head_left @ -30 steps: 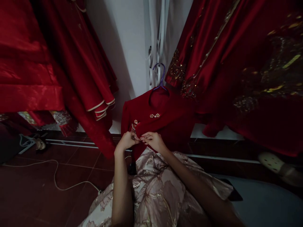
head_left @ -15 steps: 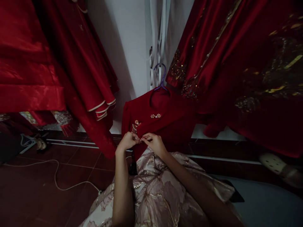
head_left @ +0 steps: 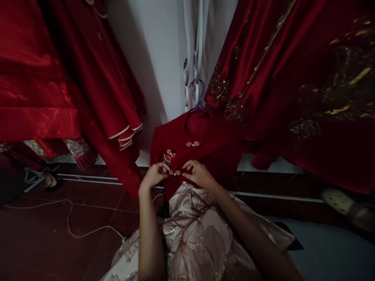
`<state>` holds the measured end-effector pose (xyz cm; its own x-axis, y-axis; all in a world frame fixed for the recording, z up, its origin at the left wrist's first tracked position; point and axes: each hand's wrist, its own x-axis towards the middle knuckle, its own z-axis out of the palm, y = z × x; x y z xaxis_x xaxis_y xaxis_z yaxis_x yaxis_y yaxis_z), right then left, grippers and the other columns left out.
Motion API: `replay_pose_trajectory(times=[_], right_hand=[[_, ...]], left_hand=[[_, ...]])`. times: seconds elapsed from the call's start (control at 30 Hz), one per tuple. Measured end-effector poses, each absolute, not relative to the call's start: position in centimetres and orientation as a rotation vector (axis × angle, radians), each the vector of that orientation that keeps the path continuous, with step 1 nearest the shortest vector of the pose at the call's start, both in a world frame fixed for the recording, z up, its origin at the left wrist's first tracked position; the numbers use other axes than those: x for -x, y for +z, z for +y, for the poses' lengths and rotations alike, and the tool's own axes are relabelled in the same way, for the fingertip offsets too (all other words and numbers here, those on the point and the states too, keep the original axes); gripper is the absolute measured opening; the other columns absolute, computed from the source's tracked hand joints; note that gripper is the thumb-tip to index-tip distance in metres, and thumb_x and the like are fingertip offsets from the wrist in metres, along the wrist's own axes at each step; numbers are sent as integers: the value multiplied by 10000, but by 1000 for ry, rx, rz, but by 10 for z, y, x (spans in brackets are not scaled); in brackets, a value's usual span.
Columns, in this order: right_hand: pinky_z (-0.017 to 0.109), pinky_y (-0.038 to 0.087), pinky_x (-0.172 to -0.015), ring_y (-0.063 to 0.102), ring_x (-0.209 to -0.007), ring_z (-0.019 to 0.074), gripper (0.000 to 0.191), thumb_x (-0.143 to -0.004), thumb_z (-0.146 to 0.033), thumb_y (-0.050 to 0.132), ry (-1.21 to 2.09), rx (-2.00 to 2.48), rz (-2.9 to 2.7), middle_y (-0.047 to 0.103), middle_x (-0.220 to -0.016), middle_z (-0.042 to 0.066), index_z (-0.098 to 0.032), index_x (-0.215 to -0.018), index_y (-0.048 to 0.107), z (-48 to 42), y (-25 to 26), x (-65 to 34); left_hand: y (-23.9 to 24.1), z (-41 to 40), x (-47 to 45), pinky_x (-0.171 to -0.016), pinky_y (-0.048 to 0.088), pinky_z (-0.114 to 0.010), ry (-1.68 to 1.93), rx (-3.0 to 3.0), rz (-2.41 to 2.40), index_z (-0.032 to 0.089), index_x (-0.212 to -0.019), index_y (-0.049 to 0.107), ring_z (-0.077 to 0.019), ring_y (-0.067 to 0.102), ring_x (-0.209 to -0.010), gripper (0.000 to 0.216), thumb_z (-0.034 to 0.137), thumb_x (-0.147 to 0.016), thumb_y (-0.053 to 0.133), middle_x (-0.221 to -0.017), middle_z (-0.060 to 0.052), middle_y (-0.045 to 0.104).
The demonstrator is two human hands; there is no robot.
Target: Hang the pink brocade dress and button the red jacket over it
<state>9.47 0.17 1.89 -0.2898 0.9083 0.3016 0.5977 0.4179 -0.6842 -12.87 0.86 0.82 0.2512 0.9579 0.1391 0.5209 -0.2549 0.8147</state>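
A red jacket (head_left: 222, 150) hangs on a purple hanger (head_left: 200, 103) in front of me. One beaded clasp (head_left: 193, 144) lies across its upper front, and a tassel ornament (head_left: 167, 157) sits on the left side of the chest. The fingers of my left hand (head_left: 154, 175) are closed at the left end of a lower beaded clasp (head_left: 176, 172); its fingertips partly cover that end. Just right of this clasp is my right hand (head_left: 200, 174), thumb and fingers apart, with nothing seen between them.
Red garments (head_left: 96, 70) hang at left, and red gowns with gold sequins (head_left: 336, 93) at right. Patterned shiny fabric (head_left: 202, 238) covers my lap. A white cable (head_left: 70, 218) runs over the tiled floor. A pale perforated shoe (head_left: 336, 201) is at right.
My right hand has let go of the lower clasp and drawn back to the right, its fingers parting. My left hand has shifted slightly left, so more of the clasp shows.
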Motion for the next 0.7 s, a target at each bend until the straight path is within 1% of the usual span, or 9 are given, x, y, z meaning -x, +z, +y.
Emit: replay_pose_trajectory(times=[0.07,0.13,0.27,0.37,0.5,0.6,0.7], right_hand=[[217,412,-561,548,-585,99,181,-692,-293,646,651,1277,-2010,641,-768,16,-195,-842,617,1,28,-101],[207,405,-535,558,-563,97,150,-714,-304,623,701,1286,-2001,662,-747,8,-205,-827,627,0,35,-104],[202,417,-541,582,-575,103,128,-721,-297,611,690,1283,-1988,681,-732,5,-213,-812,644,-3,40,-103],[200,426,-549,599,-592,109,126,-724,-289,604,722,1270,-2002,686,-722,8,-209,-810,649,-3,39,-100],[199,444,-584,615,-628,114,125,-724,-275,600,744,1265,-2020,689,-720,13,-202,-808,655,-2,35,-99],[194,447,-583,616,-630,111,117,-731,-264,586,716,1258,-2003,688,-718,16,-190,-795,651,-2,35,-100],[198,456,-590,620,-638,112,110,-739,-263,575,699,1240,-1988,687,-724,14,-189,-784,644,-1,34,-101]], left_hand=[[10,7,127,-620,396,-193,802,-1917,1352,165,-846,663,-93,513,-653,268,224,-586,686,-738,10,575],[12,7,122,-644,400,-206,754,-1968,1351,175,-844,670,-104,520,-679,287,258,-572,711,-757,8,585],[13,8,113,-732,398,-241,726,-2092,1440,196,-842,669,-139,528,-779,318,288,-548,751,-820,-6,588],[13,10,107,-773,390,-262,715,-2138,1569,199,-879,651,-167,515,-847,384,288,-526,775,-861,-19,567],[11,10,102,-794,388,-272,666,-2187,1642,211,-900,635,-185,499,-898,375,292,-558,763,-924,-31,544],[8,10,100,-803,388,-290,590,-2215,1689,237,-926,641,-212,482,-930,373,301,-575,751,-939,-43,527],[5,11,100,-815,387,-306,575,-2236,1690,232,-910,655,-233,464,-956,338,344,-601,731,-943,-60,517]])
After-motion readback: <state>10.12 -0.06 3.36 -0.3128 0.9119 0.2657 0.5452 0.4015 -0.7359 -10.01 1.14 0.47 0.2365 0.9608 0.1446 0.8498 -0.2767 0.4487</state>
